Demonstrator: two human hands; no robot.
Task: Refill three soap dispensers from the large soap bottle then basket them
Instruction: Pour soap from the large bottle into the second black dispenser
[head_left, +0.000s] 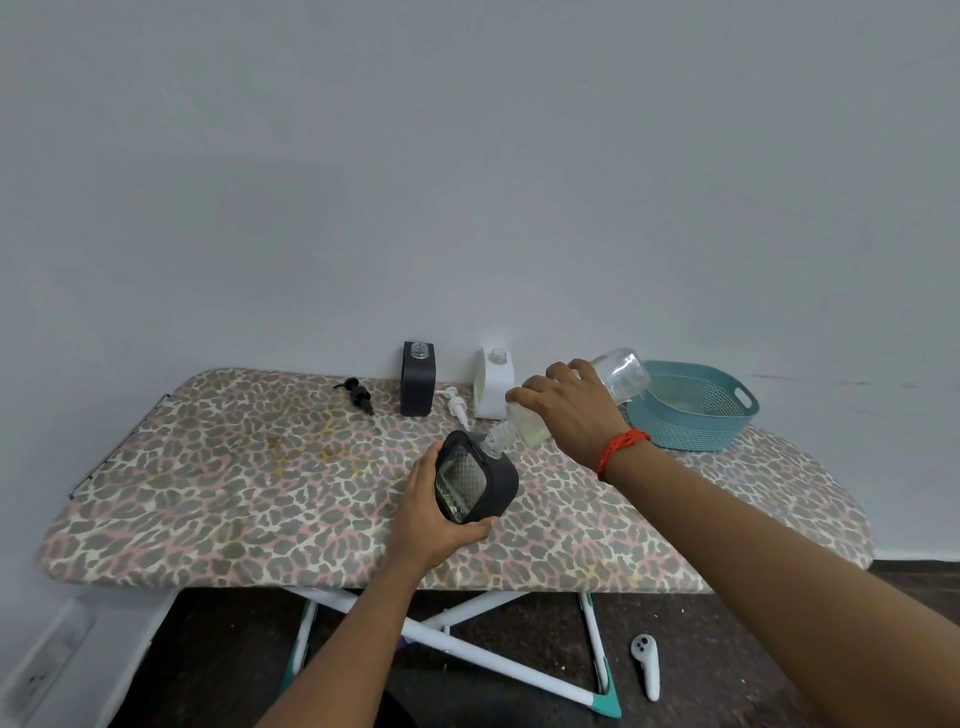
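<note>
My left hand (435, 512) grips a black square soap dispenser (475, 478), tilted above the table, its pump off. My right hand (569, 410) holds the large clear soap bottle (618, 374) tipped neck-down, its mouth touching the dispenser's opening. A second black dispenser (417, 378) and a white dispenser (494, 384) stand open at the back by the wall. A black pump (357, 393) and a white pump (457, 405) lie beside them. The teal basket (691, 431) sits at the back right.
The leopard-print ironing board (234, 483) serves as the table, against a white wall. A white controller (645, 665) lies on the dark floor beneath, near the board's white crossed legs (467, 644).
</note>
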